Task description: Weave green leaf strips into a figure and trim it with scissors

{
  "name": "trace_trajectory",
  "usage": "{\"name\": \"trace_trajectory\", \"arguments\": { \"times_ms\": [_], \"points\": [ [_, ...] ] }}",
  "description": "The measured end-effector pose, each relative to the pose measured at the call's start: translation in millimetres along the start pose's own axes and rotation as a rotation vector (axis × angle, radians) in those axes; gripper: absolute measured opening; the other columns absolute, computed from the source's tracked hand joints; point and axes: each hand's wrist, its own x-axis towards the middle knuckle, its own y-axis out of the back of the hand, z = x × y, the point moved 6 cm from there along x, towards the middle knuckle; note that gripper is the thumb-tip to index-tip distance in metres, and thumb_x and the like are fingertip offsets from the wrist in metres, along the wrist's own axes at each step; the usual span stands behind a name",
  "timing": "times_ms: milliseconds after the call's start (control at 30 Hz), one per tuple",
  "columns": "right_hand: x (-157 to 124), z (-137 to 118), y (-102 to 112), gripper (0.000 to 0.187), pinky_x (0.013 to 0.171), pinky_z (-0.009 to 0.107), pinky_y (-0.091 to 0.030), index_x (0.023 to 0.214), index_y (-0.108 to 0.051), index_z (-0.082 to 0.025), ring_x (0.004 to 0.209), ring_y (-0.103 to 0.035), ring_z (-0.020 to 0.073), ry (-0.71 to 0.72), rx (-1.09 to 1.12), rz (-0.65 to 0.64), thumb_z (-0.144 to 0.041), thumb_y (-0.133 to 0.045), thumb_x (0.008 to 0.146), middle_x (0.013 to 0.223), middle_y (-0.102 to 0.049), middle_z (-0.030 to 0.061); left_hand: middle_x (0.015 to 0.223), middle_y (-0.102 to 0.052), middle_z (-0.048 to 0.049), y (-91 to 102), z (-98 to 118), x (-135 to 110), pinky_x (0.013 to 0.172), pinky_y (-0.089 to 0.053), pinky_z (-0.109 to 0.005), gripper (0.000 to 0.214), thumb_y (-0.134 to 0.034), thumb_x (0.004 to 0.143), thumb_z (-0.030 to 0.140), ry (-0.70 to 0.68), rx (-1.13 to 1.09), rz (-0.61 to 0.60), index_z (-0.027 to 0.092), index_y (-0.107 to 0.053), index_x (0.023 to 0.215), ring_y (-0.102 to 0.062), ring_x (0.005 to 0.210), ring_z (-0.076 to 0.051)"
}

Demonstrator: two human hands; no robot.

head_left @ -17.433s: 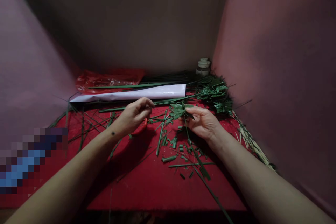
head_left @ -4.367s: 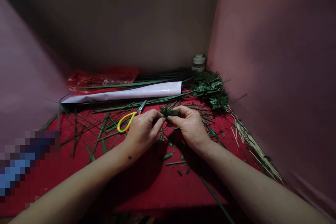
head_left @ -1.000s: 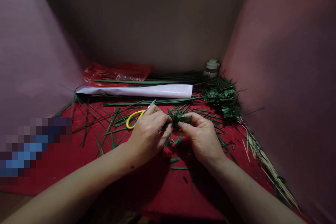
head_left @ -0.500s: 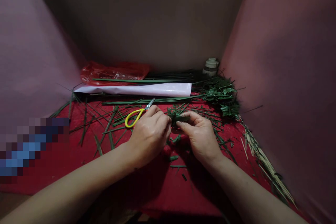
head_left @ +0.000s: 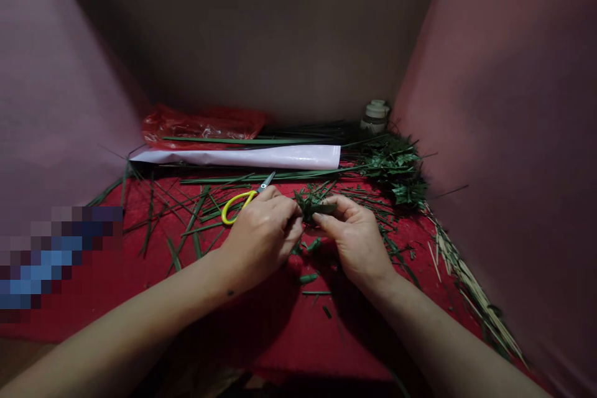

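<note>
Between my two hands is a small dark green piece of folded leaf strips with pointed tips. My left hand is closed, its fingers pinching the left side of the piece and partly hiding it. With thumb and forefinger, my right hand pinches a strip at the piece's right side. Scissors with yellow handles lie open-bladed just beyond my left hand, touching no finger that I can make out. Below the hands, small green leaf scraps are scattered on the red cloth.
Across the back lie a white rolled sheet, a red plastic bag and long green leaf strips. A pile of leafy woven pieces sits at right, near a lidded jar. Pale thin sticks run along the right wall.
My left hand has shifted very slightly and its wrist has turned a little. Both hands keep their pinch on the leaf piece. The surrounding things have not visibly moved.
</note>
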Motion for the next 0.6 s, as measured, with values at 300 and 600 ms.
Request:
{"name": "trace_trajectory", "arguments": {
  "times_ms": [300,600],
  "points": [
    [-3.7,0.2,-0.4,0.007,0.059,0.025,-0.046,0.076,-0.058,-0.016,0.066,-0.056,0.0139,0.025,-0.108,0.053,-0.021,-0.059,0.071,0.07,-0.06,0.0004,0.061,-0.056,-0.0025,-5.0,1.2,-2.1,0.058,-0.039,-0.027,0.009,-0.05,0.077,0.014,0.01,0.112,0.023,0.014,-0.055,0.069,-0.047,0.062,-0.015],
    [-4.0,-1.3,-0.2,0.004,0.061,0.024,-0.045,0.073,-0.057,-0.017,0.066,-0.055,0.0126,0.01,-0.107,0.047,-0.02,-0.059,0.071,0.07,-0.058,-0.0008,0.063,-0.056,-0.0026,-4.8,-0.1,-1.9,0.06,-0.04,-0.027,0.009,-0.05,0.078,0.013,-0.003,0.047,0.007,0.014,-0.054,0.07,-0.045,0.065,-0.015]
  ]
}}
